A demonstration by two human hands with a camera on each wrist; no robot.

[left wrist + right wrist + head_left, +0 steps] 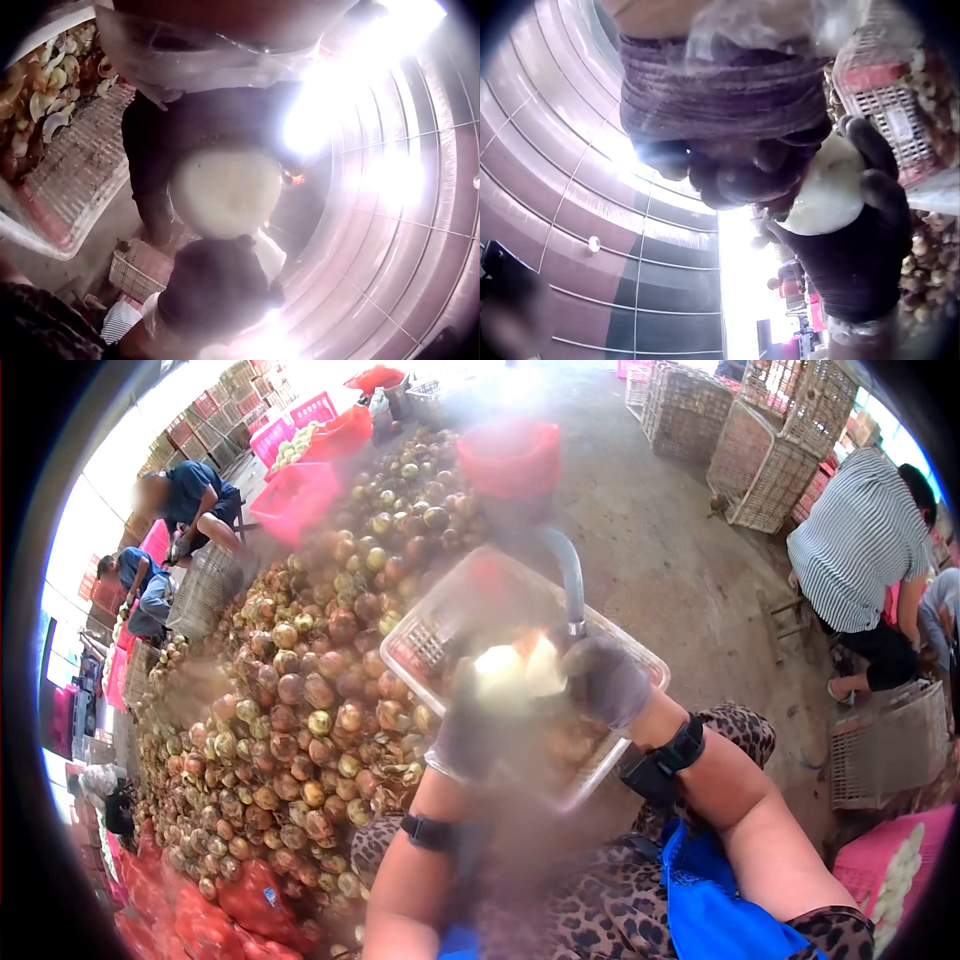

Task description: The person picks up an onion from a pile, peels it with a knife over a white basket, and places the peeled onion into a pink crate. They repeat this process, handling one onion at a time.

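Both hands wear dark purple gloves and meet over a white basket (pixel 548 800). A peeled white onion (pixel 225 187) sits in the grip of my left hand (pixel 462 730); in the right wrist view its fingers (pixel 885 199) wrap the onion's far side. My right hand (pixel 612 678) is close beside the onion, fingers curled. From that hand's fingertips a curved grey tool (pixel 570 565) with a metal collar rises in the head view; its handle is hidden. A second pale piece (pixel 271 255) shows beside the right hand in the left wrist view. Blur covers the middle of the head view.
A large heap of unpeeled onions (pixel 310 730) spreads on the left, with red net bags (pixel 255 905) at its near edge. Dry peelings (pixel 56 82) lie in the basket. Beyond it stands a pink tub (pixel 510 455). Stacked crates (pixel 770 450) and other people sit around.
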